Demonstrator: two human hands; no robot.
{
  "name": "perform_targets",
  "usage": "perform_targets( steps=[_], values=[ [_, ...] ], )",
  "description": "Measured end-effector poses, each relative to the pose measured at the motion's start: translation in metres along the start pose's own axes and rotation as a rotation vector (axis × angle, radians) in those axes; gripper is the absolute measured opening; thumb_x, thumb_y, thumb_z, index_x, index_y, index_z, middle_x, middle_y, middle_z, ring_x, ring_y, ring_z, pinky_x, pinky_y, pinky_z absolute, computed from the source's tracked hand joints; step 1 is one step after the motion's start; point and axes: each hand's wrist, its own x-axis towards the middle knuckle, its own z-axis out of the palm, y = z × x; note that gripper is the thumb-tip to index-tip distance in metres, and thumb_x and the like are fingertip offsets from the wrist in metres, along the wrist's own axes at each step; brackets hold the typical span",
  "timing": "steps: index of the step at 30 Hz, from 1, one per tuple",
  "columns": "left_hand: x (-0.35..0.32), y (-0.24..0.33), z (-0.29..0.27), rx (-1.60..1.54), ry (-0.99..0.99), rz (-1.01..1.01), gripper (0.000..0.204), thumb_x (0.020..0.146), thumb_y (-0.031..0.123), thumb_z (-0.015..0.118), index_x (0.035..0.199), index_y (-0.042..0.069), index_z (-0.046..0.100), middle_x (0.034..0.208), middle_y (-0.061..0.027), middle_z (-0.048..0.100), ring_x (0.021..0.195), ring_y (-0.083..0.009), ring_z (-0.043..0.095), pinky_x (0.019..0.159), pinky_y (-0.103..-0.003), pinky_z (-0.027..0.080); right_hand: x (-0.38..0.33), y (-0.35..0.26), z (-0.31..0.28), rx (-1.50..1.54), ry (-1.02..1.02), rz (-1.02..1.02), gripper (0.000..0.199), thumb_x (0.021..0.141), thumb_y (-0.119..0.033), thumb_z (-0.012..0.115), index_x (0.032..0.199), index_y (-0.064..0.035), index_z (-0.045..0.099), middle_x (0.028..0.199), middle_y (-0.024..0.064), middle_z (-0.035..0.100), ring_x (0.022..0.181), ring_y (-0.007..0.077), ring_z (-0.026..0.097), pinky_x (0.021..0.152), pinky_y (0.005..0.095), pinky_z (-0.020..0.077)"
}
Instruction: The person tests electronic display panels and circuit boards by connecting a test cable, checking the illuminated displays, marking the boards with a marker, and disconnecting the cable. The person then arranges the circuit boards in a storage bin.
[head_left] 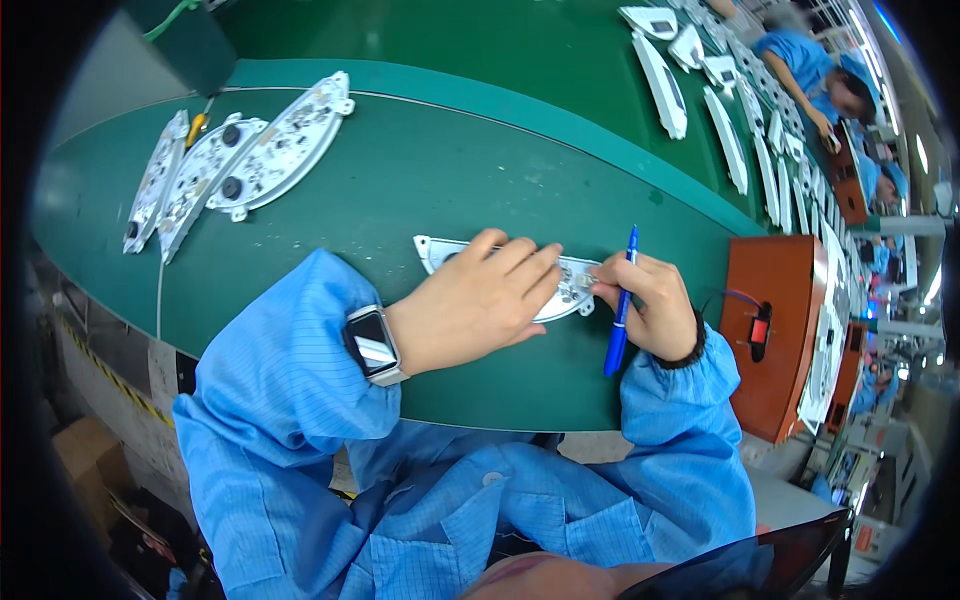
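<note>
Work on the curved white component panel [573, 288] looks mid-way: both hands on it, not yet released. It lies on the green bench [450, 150], just in front of the person. Left hand [490, 290] spread flat over its middle, fingers extended, seemingly steadying it. Right hand [650, 300] has a blue pen [620, 305] tucked in its fingers, thumb and index pinched together at the panel's right end; fingertips hide the contact, so can't tell if a small part is pinched too. Three similar panels [290, 140] lie grouped at bench left, untouched; their status, done or waiting, doesn't show. Panel in hand: white, tapered left tip with corner hole, small metallic parts on its right half, lug at lower right edge.
</note>
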Motion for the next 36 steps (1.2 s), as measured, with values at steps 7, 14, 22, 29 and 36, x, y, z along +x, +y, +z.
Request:
perform_targets(
  steps=[7,14,22,29,36],
  values=[
    [-0.004,-0.002,0.002,-0.002,0.014,0.009,0.052,0.079,0.032,0.067,0.117,-0.001,0.054,0.128,-0.0143,0.051,0.113,-0.0258,0.050,0.093,-0.039,0.039,0.001,0.001,0.009,-0.023,0.102,-0.081,0.012,0.075,-0.001,0.069,0.080,0.0020,0.059,0.072,0.0149,0.061,0.061,0.0316,0.062,0.055,0.0359,0.0469],
    [-0.004,-0.001,0.000,0.013,0.018,0.026,0.053,0.078,0.034,0.068,0.116,0.000,0.054,0.126,-0.0142,0.053,0.112,-0.0259,0.050,0.093,-0.038,0.039,0.001,-0.004,0.014,-0.093,0.117,-0.043,0.015,0.076,-0.008,0.072,0.077,-0.0005,0.059,0.067,0.0121,0.058,0.057,0.0304,0.059,0.051,0.0372,0.0434],
    [-0.004,-0.015,-0.028,-0.140,-0.148,-0.063,0.070,0.069,0.029,0.076,0.126,-0.001,0.047,0.125,-0.0152,0.050,0.112,-0.0294,0.049,0.094,-0.039,0.041,-0.004,0.005,0.020,-0.110,0.284,-0.150,0.014,0.073,-0.006,0.074,0.080,-0.0004,0.063,0.068,0.0125,0.061,0.056,0.0271,0.059,0.052,0.0345,0.0436],
    [-0.001,-0.027,-0.028,-0.705,0.057,-0.277,0.033,0.084,0.019,0.069,0.109,-0.001,0.060,0.094,-0.0158,0.066,0.083,-0.0247,0.064,0.077,-0.033,0.051,-0.014,0.008,0.009,0.001,0.302,0.005,0.055,0.083,-0.047,0.064,0.102,0.0041,0.061,0.085,0.0172,0.066,0.072,0.0255,0.066,0.064,0.0325,0.0502],
    [0.003,-0.036,-0.018,-1.281,-0.031,-0.676,0.027,0.099,0.018,0.047,0.104,-0.004,0.063,0.089,-0.0046,0.066,0.081,-0.0074,0.058,0.073,-0.023,0.048,-0.018,0.008,0.018,0.024,0.183,-0.082,0.077,0.061,-0.035,0.086,0.119,0.0033,0.053,0.107,0.0201,0.066,0.087,0.0327,0.067,0.073,0.0361,0.0536]
  ],
)
